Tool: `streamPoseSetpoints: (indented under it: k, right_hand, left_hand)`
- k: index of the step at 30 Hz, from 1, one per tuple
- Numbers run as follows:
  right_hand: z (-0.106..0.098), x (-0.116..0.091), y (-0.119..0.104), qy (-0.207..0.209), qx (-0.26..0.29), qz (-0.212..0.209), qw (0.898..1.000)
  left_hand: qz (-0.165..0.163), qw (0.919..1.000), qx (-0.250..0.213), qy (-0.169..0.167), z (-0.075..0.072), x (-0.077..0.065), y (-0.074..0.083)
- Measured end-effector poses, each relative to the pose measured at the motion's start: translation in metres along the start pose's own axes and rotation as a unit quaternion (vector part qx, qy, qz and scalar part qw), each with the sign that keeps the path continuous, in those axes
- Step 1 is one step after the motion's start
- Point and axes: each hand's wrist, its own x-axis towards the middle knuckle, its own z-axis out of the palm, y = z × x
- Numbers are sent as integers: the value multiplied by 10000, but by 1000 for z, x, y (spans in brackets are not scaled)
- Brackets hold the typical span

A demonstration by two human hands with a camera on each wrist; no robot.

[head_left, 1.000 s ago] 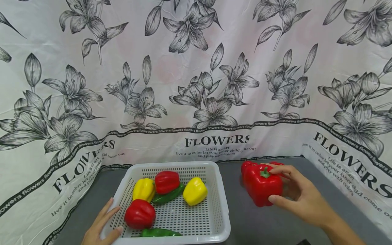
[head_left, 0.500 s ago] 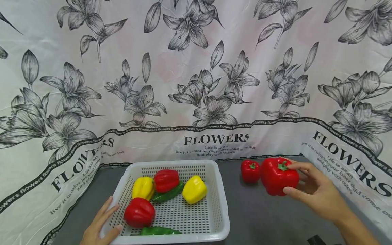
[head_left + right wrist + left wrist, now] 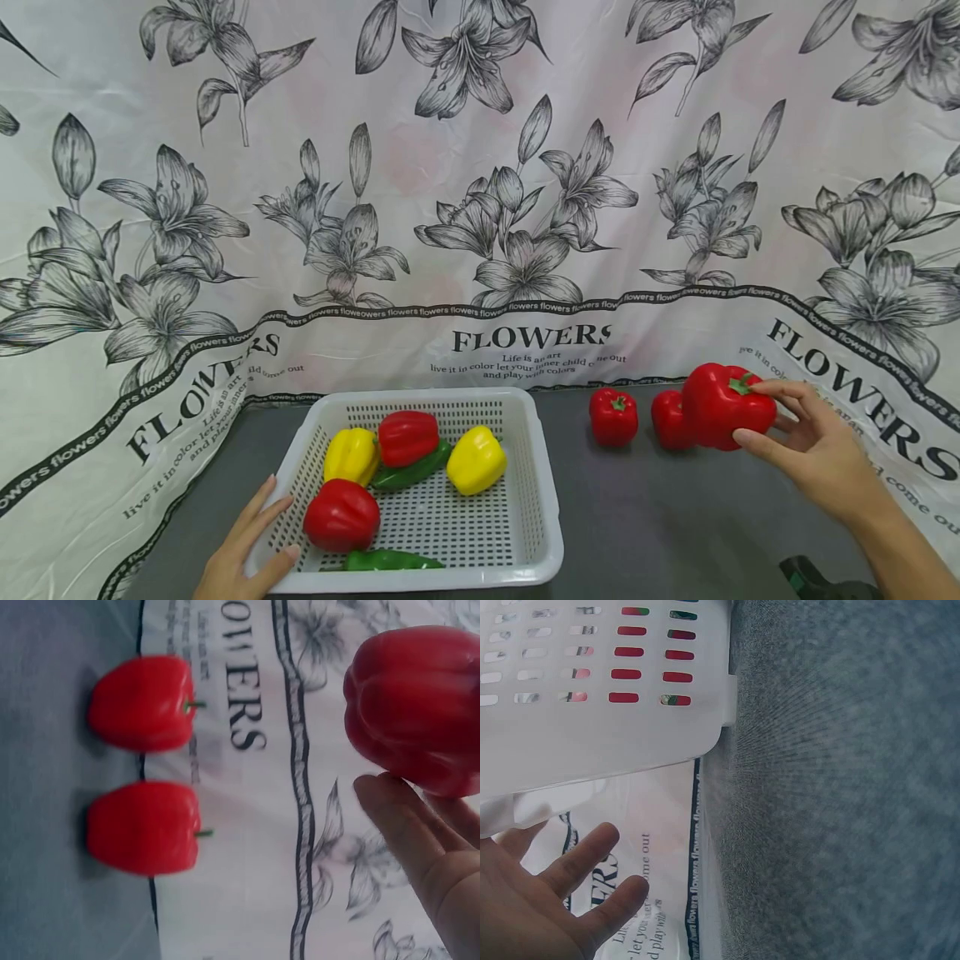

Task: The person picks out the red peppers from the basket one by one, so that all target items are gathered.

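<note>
My right hand (image 3: pixel 817 446) grips a large red bell pepper (image 3: pixel 720 408) by its side, with the thumb and fingers spread around it. In the right wrist view this red bell pepper (image 3: pixel 420 705) is off the table, its lobed underside showing. Two red bell peppers stand upright on the table, one (image 3: pixel 613 418) apart and one (image 3: pixel 670 422) partly hidden behind the held pepper in the head view. At the left side of a white plastic basket (image 3: pixel 553 508), my left hand (image 3: pixel 243 554) rests on the rim, its fingers fairly straight.
Inside the basket lie red bell peppers (image 3: pixel 342 517), yellow bell peppers (image 3: pixel 476 461) and long green peppers (image 3: pixel 393 561). A flower-printed cloth (image 3: pixel 525 350) hangs behind and beside the grey table (image 3: pixel 622 525). A dark object (image 3: pixel 817 579) shows beneath the right wrist.
My right hand has moved to the right and slightly farther back with the held red bell pepper, uncovering the two standing ones. The left hand has stayed at the basket.
</note>
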Motion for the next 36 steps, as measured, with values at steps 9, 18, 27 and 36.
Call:
streamPoseSetpoints:
  k: [9, 18, 27, 36]
  right_hand:
    - [-16, 5, 26, 206, -445, 221, 9986]
    - [-28, 11, 54, 261, -820, 684, 9939]
    - [-34, 15, 82, 149, -730, 1014, 9921]
    - [-37, 16, 108, 123, -617, 1360, 9887]
  left_hand:
    - [-31, 10000, -46, 38, 1, -1, 1]
    - [50, 9999, -54, 140, 0, -2, 0]
    - [190, 9994, -95, 266, 1, -3, 0]
    - [-12, 9999, -92, 58, 1, -1, -1]
